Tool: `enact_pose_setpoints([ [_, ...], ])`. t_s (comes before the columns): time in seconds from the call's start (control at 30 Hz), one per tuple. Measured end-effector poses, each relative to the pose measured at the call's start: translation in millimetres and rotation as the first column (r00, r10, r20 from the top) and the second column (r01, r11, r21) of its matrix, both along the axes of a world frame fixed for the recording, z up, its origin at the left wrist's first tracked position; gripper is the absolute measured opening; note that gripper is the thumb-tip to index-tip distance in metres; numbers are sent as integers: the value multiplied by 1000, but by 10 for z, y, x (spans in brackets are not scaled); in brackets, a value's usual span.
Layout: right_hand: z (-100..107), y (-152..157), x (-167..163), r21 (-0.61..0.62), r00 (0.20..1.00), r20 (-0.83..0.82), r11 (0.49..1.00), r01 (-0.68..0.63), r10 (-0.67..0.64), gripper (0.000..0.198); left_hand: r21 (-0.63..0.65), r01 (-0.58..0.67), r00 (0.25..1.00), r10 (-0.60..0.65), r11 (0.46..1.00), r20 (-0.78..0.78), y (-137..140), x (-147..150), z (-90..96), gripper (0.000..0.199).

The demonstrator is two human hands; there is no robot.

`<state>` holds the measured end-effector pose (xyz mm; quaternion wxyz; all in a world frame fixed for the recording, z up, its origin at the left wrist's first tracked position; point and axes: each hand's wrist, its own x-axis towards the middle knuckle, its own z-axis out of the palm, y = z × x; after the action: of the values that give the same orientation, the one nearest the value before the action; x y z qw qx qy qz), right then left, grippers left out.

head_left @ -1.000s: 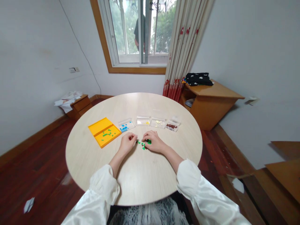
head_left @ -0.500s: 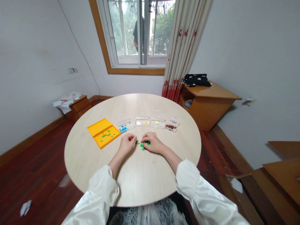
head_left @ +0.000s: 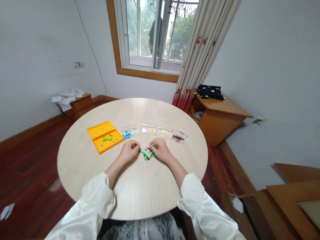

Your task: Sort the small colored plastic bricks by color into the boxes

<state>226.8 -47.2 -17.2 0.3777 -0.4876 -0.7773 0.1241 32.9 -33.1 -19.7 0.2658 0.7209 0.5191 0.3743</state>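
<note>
Head cam: the pile [head_left: 146, 155] is a loose scatter around mid-table [head_left: 140, 190], between both hands, no clear long axis. Right hand [head_left: 160, 150] is nearer, curled over its right end; can't tell if it's gripping anything. Left hand [head_left: 129, 151] is pinched narrow just beside the left end, maybe on a dark bit, can't tell. Toward the far edge, four clear trays [head_left: 145, 130] hold blue bits [head_left: 127, 134], yellow bits [head_left: 153, 131], pale bits [head_left: 165, 133], brown bits [head_left: 178, 137]. Nearer the left edge, an open orange box [head_left: 100, 129] has green bits [head_left: 105, 140].
</note>
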Motion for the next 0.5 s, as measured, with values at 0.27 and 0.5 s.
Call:
enact_pose_setpoints([
  [0.27, -135, 328, 481, 80, 912, -154, 915, 394, -380, 17, 9, 72, 997, -72, 997, -19, -38, -2, 48, 17],
  [0.5, -199, 438, 648, 108, 880, -25, 873, 475, -475, 22, 19, 170, 985, -170, 985, -10, -70, 19, 22, 19],
])
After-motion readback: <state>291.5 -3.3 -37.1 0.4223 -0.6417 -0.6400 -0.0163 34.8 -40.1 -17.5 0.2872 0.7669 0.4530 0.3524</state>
